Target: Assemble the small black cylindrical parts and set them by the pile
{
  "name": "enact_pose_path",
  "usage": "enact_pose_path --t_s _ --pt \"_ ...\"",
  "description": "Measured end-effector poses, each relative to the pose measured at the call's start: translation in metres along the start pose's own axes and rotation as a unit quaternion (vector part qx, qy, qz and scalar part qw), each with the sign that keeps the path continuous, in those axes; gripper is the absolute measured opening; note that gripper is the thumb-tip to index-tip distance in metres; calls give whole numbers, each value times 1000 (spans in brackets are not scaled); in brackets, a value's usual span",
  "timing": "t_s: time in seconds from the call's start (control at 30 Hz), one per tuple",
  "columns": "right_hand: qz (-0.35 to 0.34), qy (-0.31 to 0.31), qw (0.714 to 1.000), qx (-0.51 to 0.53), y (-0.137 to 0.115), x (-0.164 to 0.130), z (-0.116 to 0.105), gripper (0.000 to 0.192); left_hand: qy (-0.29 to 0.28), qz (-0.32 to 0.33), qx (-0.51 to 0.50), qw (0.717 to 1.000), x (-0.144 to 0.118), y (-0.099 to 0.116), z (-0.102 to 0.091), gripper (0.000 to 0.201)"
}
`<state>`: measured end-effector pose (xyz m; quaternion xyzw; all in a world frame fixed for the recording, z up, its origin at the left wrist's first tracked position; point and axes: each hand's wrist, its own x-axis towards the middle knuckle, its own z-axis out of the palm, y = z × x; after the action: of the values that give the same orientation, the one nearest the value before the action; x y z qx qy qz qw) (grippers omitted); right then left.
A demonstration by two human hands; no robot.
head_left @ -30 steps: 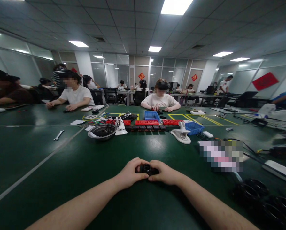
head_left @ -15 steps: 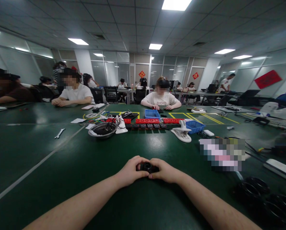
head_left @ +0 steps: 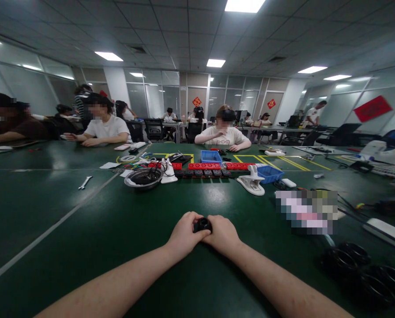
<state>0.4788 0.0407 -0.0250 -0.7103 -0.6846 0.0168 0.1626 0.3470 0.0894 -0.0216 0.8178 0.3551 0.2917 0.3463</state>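
1. We held a small black round part (head_left: 202, 224) between both hands, low over the green table (head_left: 94, 229), near us and centred.
2. Our left hand (head_left: 184, 234) closed its fingers on the part's left side; our right hand (head_left: 222, 234) gripped its right side, knuckles touching.
3. We judged the part could slip and roll, since only fingertips pinched it.
4. Black rings (head_left: 358, 254) lay well apart to the right; a metal bowl (head_left: 143, 178) and white clamp (head_left: 252, 183) stood farther off.
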Motion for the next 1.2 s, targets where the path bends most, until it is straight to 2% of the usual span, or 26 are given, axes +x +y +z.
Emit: enact_pose_path --t_s 0.07,0.17,0.27,0.37,0.53,0.73,1.2 --pt "-12 8 1000 0 -1 -2 -2 28 -15 14 -2 1000 0 0 -2 27" --pt "-64 -14 995 76 5 -3 -7 36 -64 43 -1 997 1 -1 -10 27" --pt "-115 -84 975 171 17 -1 -13 28 -115 74 -3 991 1 -1 -16 28" --pt "-131 -126 958 223 24 2 -17 18 -141 84 -7 986 2 -1 -20 29" --pt "-127 -143 950 246 26 4 -20 20 -143 81 3 986 3 0 -20 29" --pt "-165 -171 937 257 28 5 -23 18 -143 77 -1 987 2 0 -20 29" --pt "-197 -172 923 281 32 5 -23 17 -147 71 -9 987 3 -1 -20 30"
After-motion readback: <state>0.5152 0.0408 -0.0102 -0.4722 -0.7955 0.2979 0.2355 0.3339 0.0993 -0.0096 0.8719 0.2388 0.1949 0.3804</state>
